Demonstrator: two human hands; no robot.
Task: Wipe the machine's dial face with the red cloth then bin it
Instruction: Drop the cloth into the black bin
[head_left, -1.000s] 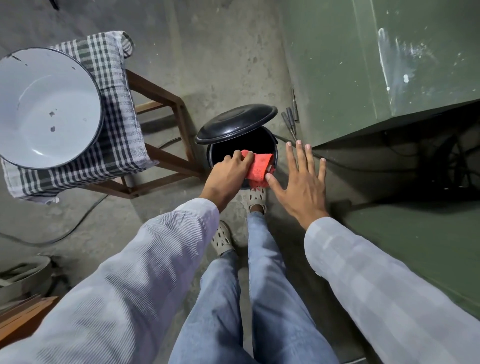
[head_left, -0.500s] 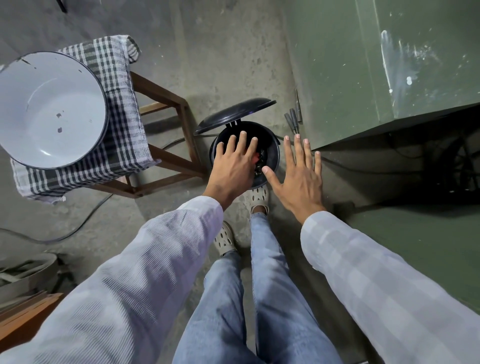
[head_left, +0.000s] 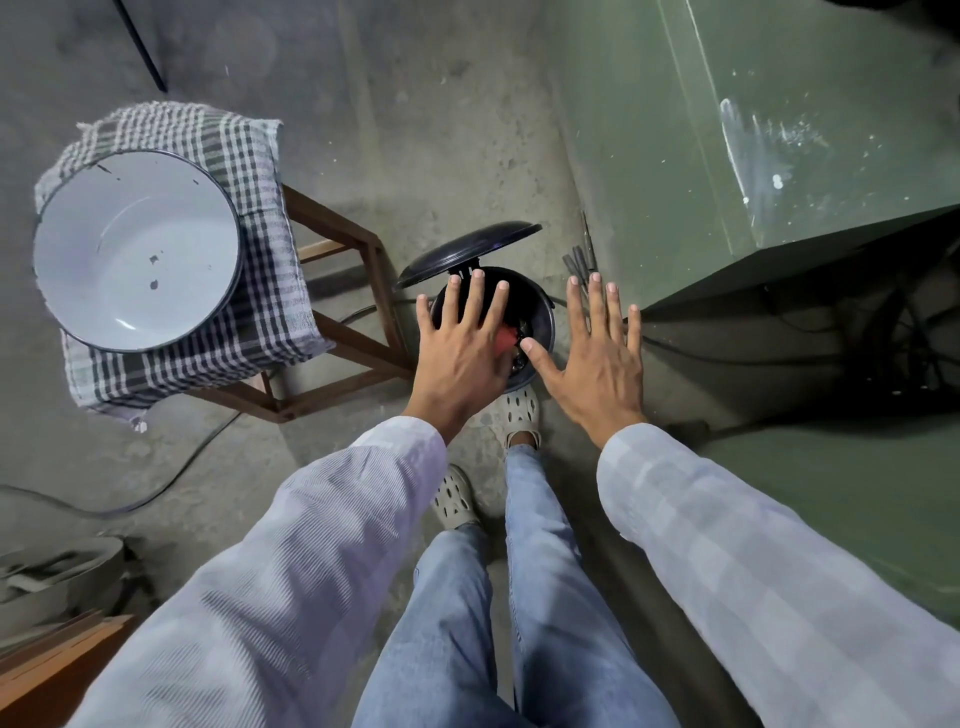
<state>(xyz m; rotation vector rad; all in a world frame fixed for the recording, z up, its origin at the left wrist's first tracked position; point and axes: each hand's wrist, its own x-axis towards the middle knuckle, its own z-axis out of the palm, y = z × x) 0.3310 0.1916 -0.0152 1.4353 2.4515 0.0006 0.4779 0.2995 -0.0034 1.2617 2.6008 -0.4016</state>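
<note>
Red cloth (head_left: 505, 339) lies inside the round black pedal bin (head_left: 540, 317), lid (head_left: 467, 252) raised.
Left hand (head_left: 462, 353) and right hand (head_left: 597, 364) hover above, fingers spread flat, holding nothing.

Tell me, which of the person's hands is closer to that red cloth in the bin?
The left. The left hand is spread flat right over the red cloth inside the black bin; the right hand hovers open beside the bin's rim, further off.
</note>
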